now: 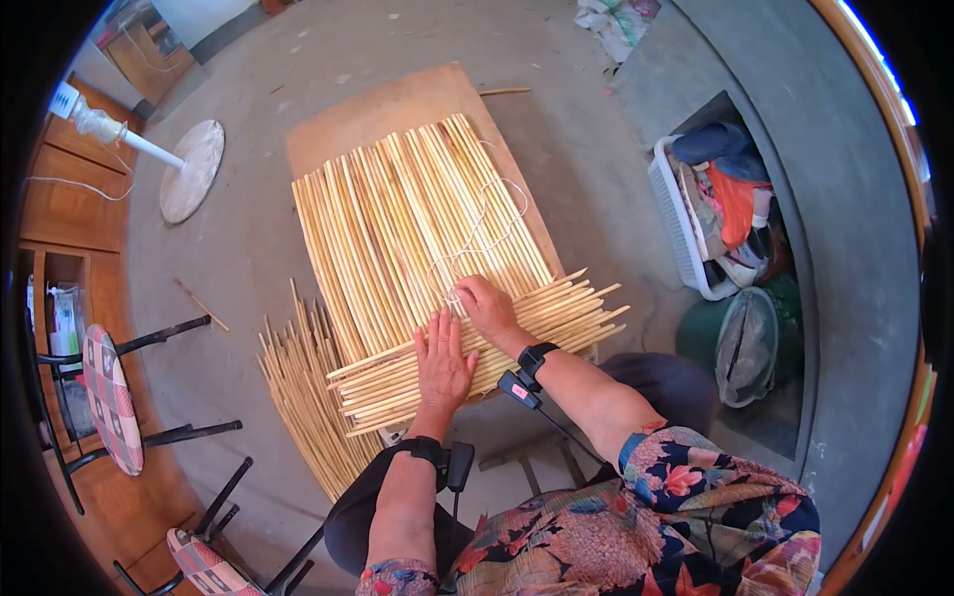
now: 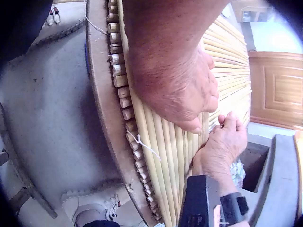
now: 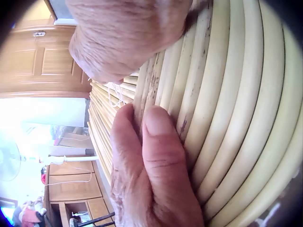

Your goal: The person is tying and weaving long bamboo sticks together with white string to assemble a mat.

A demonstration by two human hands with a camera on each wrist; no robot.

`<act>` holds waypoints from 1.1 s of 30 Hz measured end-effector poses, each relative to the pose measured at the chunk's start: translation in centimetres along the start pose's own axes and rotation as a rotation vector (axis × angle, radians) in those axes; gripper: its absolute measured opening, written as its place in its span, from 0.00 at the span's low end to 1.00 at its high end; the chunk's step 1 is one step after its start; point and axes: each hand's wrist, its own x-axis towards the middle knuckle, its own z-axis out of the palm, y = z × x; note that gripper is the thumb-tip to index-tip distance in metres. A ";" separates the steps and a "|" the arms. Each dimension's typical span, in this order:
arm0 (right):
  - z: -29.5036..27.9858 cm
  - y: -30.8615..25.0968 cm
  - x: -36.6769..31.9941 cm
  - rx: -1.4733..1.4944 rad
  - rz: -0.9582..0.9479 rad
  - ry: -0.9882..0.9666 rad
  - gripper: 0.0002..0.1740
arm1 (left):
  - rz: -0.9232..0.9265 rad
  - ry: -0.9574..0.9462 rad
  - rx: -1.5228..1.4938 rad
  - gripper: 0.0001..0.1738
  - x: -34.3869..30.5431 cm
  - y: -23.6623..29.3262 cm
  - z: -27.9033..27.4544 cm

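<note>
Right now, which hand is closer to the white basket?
The right hand. The white basket sits to its right; the left hand rests on sticks, farther left.

Head cam looks fwd & down from above, farthest off, getting tabletop [image 1: 383, 111], sticks [image 1: 397, 228] & surrounding floor [image 1: 248, 268]. L wrist cam's close, pic on its side, facing across sticks twd R hand [image 2: 222, 147]; R wrist cam's nearest, v. low along sticks, L hand [image 3: 158, 177] in foreground, wooden door [image 3: 54, 61] in bkgd. All 3 share sticks + both hands.
</note>
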 end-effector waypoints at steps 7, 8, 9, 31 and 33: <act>1.2 1.4 -0.4 -0.008 0.001 0.077 0.05 | -0.031 -0.021 0.028 0.34 -0.2 -0.3 0.6; 1.2 1.3 -0.3 0.003 -0.027 0.065 0.05 | -0.017 -0.021 0.013 0.34 -0.3 -0.3 0.5; 1.2 1.3 -0.3 -0.015 -0.034 0.062 0.06 | 0.003 -0.021 -0.005 0.35 -0.3 -0.3 0.4; 0.9 1.4 -0.1 -0.104 -0.026 0.059 0.05 | -0.366 0.043 0.097 0.32 -0.3 -8.9 -2.0; 1.0 1.5 -0.2 -0.148 -0.042 0.088 0.06 | -0.371 0.040 0.102 0.32 -0.6 -8.4 -1.9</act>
